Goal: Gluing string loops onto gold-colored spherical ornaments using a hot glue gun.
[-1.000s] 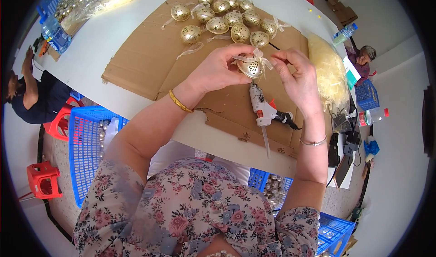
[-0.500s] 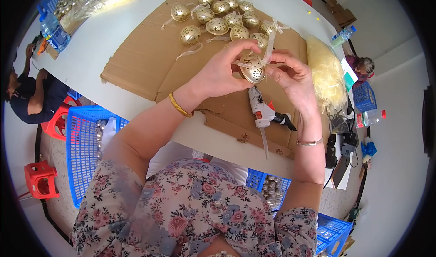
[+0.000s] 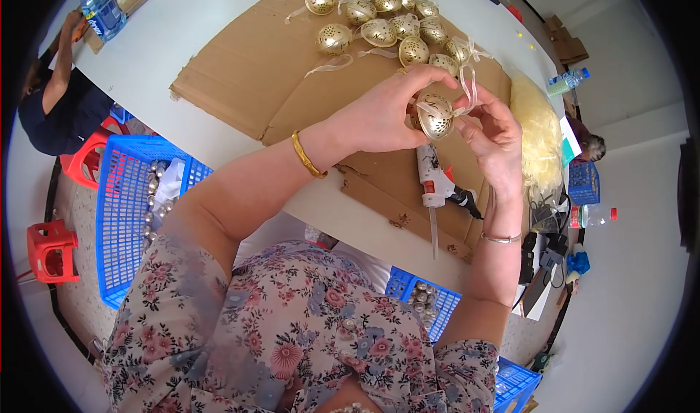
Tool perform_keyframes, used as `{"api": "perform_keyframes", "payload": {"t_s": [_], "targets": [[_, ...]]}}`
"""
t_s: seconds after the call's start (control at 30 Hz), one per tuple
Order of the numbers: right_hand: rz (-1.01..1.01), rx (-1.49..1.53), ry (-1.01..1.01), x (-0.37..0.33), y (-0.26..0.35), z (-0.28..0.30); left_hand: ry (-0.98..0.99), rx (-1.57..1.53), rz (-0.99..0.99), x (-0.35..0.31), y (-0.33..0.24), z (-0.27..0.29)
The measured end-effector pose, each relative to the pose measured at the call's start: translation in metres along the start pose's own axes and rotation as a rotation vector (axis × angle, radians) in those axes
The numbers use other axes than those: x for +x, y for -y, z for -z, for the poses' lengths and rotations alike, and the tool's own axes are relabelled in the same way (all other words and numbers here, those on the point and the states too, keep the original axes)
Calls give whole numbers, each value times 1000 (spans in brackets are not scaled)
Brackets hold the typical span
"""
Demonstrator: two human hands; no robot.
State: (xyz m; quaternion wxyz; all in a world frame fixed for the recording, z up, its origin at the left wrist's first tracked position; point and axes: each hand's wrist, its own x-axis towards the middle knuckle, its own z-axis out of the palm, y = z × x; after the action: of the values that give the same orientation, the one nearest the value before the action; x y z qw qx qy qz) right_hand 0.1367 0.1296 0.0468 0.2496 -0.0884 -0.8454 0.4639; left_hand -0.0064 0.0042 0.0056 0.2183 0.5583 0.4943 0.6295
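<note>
Bright, even daylight; sharp centre, heavy fisheye.
White table (image 3: 219, 26) near glare, shadows soft and faint; straight edges bow toward the black rim, slight blur there.

Bare cardboard sheet (image 3: 248, 70) lies open left of the hands; gold ornaments (image 3: 386, 19) crowd beyond, glue gun (image 3: 435, 187) lies below.

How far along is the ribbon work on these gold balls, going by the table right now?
Done: about ten gold balls with ribbons lie grouped on the cardboard sheet. In hand: the left hand holds one gold ball while the right hand works its ribbon loop; the glue gun lies idle below. Left: silver balls sit in the blue crates, though whether those need ribbons is unclear.
</note>
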Motion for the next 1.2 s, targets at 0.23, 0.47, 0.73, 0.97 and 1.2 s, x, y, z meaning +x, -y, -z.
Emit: {"api": "perform_keyframes", "payload": {"t_s": [0.23, 0.47, 0.73, 0.97, 1.2], "targets": [[-68, 38, 87, 4, 12, 4, 56, -173, 68, -2, 3, 0], [-196, 165, 111, 0, 14, 10, 158, -324, 155, -1, 13, -1], [-233, 204, 67, -9, 8, 10, 127, -489, 186, 2, 9, 2], [-243, 238, -35, -9, 19, -6, 97, -541, 157, 2, 12, 3], [-311, 184, -68, -5, 21, -3, 147, -544, 224, 1, 4, 1]]}}
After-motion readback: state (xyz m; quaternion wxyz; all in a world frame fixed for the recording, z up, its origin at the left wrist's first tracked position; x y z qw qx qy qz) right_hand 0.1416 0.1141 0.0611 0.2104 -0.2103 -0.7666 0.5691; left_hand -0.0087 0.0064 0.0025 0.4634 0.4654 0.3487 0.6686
